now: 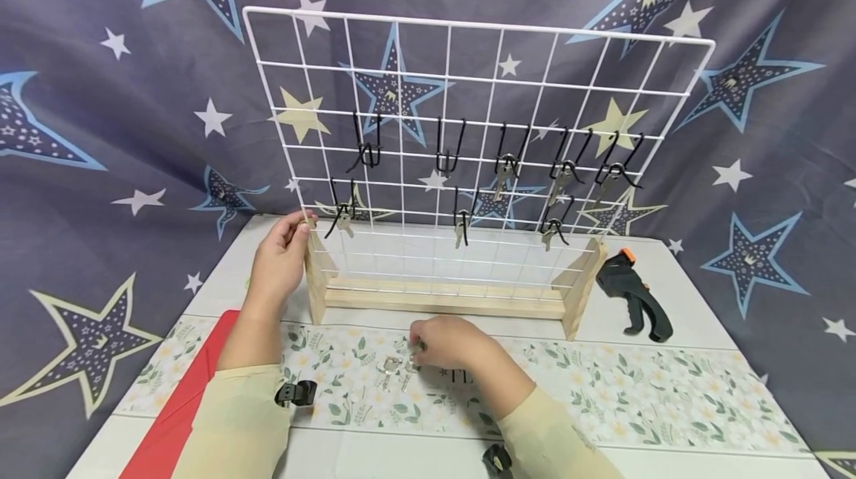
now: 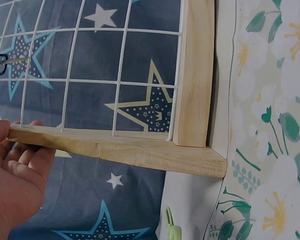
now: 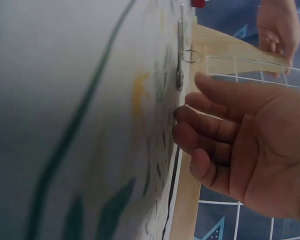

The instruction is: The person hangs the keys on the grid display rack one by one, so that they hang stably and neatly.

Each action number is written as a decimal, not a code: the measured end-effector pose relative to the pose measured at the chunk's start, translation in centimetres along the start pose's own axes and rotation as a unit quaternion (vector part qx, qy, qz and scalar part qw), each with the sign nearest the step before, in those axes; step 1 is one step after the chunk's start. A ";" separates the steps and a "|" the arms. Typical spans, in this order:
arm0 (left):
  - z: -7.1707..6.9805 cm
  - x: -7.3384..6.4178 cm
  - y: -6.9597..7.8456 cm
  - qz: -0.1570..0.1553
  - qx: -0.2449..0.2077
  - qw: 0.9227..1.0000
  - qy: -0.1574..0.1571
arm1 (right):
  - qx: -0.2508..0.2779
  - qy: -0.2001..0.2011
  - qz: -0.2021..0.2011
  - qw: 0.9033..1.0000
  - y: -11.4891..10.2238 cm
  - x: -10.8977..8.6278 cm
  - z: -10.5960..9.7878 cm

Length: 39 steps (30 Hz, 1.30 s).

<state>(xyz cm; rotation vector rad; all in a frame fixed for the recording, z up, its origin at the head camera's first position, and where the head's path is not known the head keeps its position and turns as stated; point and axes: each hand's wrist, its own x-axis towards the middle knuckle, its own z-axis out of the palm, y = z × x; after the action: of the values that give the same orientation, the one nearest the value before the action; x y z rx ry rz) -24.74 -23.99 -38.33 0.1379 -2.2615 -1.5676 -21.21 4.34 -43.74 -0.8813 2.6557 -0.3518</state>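
My left hand (image 1: 277,260) grips the top of the left wooden side support (image 1: 316,275), its thumb and fingers around the wood; the left wrist view shows the same hold. Low over the floral table runner, my right hand (image 1: 446,341) has loosely bent fingers and nothing between them. Just left of its fingertips lie loose keys (image 1: 391,366) on the runner. A key (image 3: 180,55) with a thin ring (image 3: 192,56) appears edge-on beyond the thumb in the right wrist view. The white wire grid (image 1: 448,78) stands upright in its wooden base (image 1: 441,303).
Black hooks (image 1: 446,160) hang on the grid in two rows, several bearing keys (image 1: 503,174). A black clamp (image 1: 635,293) with an orange tip lies right of the stand. Something flat and red (image 1: 180,397) lies along the left side. A starred curtain (image 1: 100,241) hangs behind.
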 end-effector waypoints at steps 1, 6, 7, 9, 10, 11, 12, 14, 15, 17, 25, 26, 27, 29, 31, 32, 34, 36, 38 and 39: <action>0.0 0.0 0.0 0.000 0.001 1.000 -0.001 | -0.005 -0.002 0.004 1.000 -0.1 0.1 0.1; 0.0 -0.1 0.2 -0.002 -0.001 1.000 -0.004 | -0.020 -0.007 0.016 1.000 -0.1 0.3 0.4; 0.0 -0.1 0.2 -0.002 0.000 1.000 -0.005 | -0.021 -0.008 0.017 1.000 -0.1 0.4 0.4; 0.0 0.0 0.2 -0.003 0.002 1.000 -0.006 | -0.021 -0.011 0.013 1.000 -0.1 0.5 0.5; 0.0 0.0 0.1 -0.003 0.002 1.000 -0.005 | -0.021 -0.012 0.009 1.000 -0.1 0.5 0.5; 0.0 0.0 0.1 -0.003 0.002 1.000 -0.005 | -0.021 -0.015 0.005 1.000 -0.1 0.5 0.5; 0.0 0.1 0.0 -0.003 0.001 1.000 -0.004 | -0.020 -0.017 0.002 1.000 -0.1 0.6 0.5; -0.1 0.1 0.0 -0.003 0.003 1.000 -0.003 | -0.020 -0.022 -0.003 1.000 -0.1 0.7 0.5; -0.1 0.1 0.0 -0.003 0.003 1.000 -0.003 | -0.020 -0.024 -0.003 1.000 0.0 0.7 0.5; -0.1 0.1 -0.1 -0.003 0.006 1.000 -0.003 | -0.018 -0.026 -0.001 0.999 -0.1 0.7 0.5; -0.2 0.1 0.0 -0.002 0.009 1.000 -0.002 | -0.001 -0.026 -0.008 1.000 -0.1 0.7 0.5; -0.1 0.1 0.0 -0.001 0.007 1.000 -0.003 | 0.001 -0.027 -0.008 1.000 0.0 0.7 0.5; -0.1 0.1 -0.1 -0.001 0.007 1.000 -0.002 | 0.003 -0.027 -0.006 1.000 0.0 0.6 0.5; -0.1 0.0 -0.1 -0.002 0.007 1.000 -0.002 | 0.006 -0.026 -0.007 1.000 0.1 0.5 0.4; -0.1 0.0 -0.2 -0.001 0.008 1.000 -0.001 | 0.011 -0.021 -0.016 1.000 0.2 0.3 0.3; -0.1 0.0 -0.2 0.000 0.008 1.000 -0.001 | 0.012 -0.017 -0.023 1.000 0.2 0.3 0.2; -0.1 0.0 -0.2 0.000 0.008 1.000 -0.001 | 0.021 -0.008 -0.037 0.999 0.2 0.1 -0.2; -0.1 0.0 -0.2 0.000 0.007 1.000 -0.003 | 0.030 0.005 -0.051 0.998 0.2 -0.2 -0.6; -0.1 0.0 -0.3 0.002 0.005 1.000 -0.004 | 0.040 0.017 -0.062 0.997 0.2 -0.4 -1.0; -0.1 0.0 -0.3 0.002 0.005 1.000 -0.005 | 0.044 0.023 -0.067 0.997 0.3 -0.5 -1.2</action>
<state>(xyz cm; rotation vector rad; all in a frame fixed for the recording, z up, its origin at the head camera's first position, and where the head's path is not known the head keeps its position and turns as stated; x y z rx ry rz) -24.78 -24.20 -38.54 0.1280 -2.2754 -1.5593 -21.41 5.03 -42.61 -1.0363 2.6077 -0.5236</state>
